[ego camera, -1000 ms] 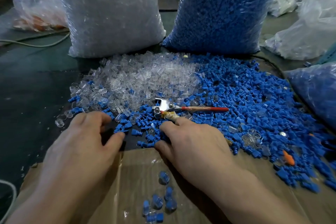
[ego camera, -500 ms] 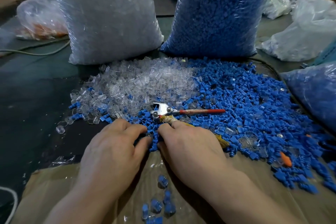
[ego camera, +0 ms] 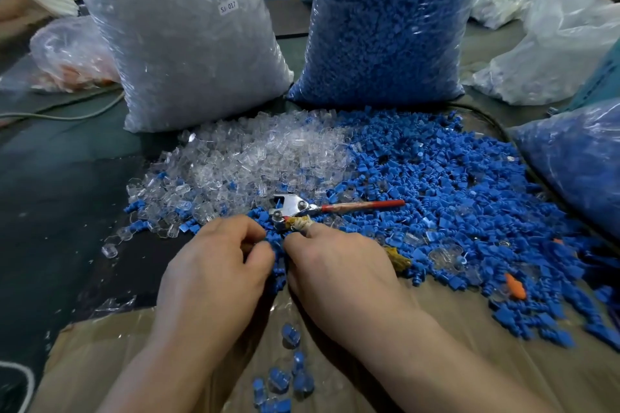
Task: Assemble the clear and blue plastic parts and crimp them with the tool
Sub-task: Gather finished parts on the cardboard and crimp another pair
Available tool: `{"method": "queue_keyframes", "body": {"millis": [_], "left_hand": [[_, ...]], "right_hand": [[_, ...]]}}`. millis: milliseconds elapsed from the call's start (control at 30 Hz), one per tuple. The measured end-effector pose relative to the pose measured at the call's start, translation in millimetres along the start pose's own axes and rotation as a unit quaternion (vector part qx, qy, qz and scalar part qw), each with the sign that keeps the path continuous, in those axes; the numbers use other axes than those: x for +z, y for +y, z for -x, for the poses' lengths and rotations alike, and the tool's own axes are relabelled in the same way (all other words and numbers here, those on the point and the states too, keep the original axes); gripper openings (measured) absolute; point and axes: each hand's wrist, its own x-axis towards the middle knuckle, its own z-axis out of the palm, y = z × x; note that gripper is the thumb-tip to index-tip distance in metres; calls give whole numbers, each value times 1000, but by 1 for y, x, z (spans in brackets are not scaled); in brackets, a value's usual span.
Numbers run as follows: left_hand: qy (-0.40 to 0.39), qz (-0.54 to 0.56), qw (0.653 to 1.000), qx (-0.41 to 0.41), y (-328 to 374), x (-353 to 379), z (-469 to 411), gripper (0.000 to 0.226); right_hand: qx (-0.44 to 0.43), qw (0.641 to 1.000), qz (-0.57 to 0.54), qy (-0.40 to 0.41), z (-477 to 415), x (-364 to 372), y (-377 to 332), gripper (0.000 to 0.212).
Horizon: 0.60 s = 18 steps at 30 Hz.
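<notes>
My left hand (ego camera: 214, 278) and my right hand (ego camera: 339, 275) meet fingertip to fingertip at the near edge of the loose blue parts (ego camera: 453, 198). Both hands have curled fingers. The left thumb and fingers pinch a small part that the hand mostly hides. The right thumb and fingers pinch a blue part at the same spot. The crimp tool (ego camera: 295, 208) lies just beyond my fingers, with a metal head, a red handle (ego camera: 365, 206) and a cloth-wrapped handle under my right index finger. Clear parts (ego camera: 255, 161) are heaped behind it on the left.
A big bag of clear parts (ego camera: 181, 33) and a big bag of blue parts (ego camera: 389, 27) stand at the back. Another blue bag (ego camera: 577, 157) lies on the right. Several assembled pieces (ego camera: 285, 375) lie on the cardboard (ego camera: 110, 362) between my forearms. A cable (ego camera: 67, 114) runs on the left.
My left hand has slid right from the clear parts to meet my right hand, and its fingers have curled in. The right hand has barely moved. The tool lies still.
</notes>
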Motion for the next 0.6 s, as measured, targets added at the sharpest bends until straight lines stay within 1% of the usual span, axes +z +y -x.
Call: {"method": "queue_keyframes", "body": {"millis": [67,167,200,233,333,367,467,533,600], "left_hand": [[6,77,997,-27,-3,-1,2,9],[6,199,978,-57,-7,1,2,16],[5,241,968,-65,-8,2,3,20],[2,274,959,-72,-10,4,3,21],[-14,332,940,-82,-18,7,3,15],[-23,354,931,-87,-20,6,2,14],[-34,434,894,-109,-25,3,1,22],[-32,479,868,-129,-25,1,1,21],[-23,496,857,-140,-25,1,1,23]], "right_hand": [[-1,1000,-3,3,0,2,-1,4],[1,999,16,36,2,4,-3,26],[3,999,19,40,2,3,-3,30],[3,999,23,37,2,3,-3,29],[-4,1000,30,7,2,6,-4,11],[-5,999,32,-5,2,6,-4,11],[-6,999,22,-39,2,1,-2,11],[-5,1000,-10,-24,3,-3,-1,11],[-6,999,-44,-3,6,-7,-3,22]]}}
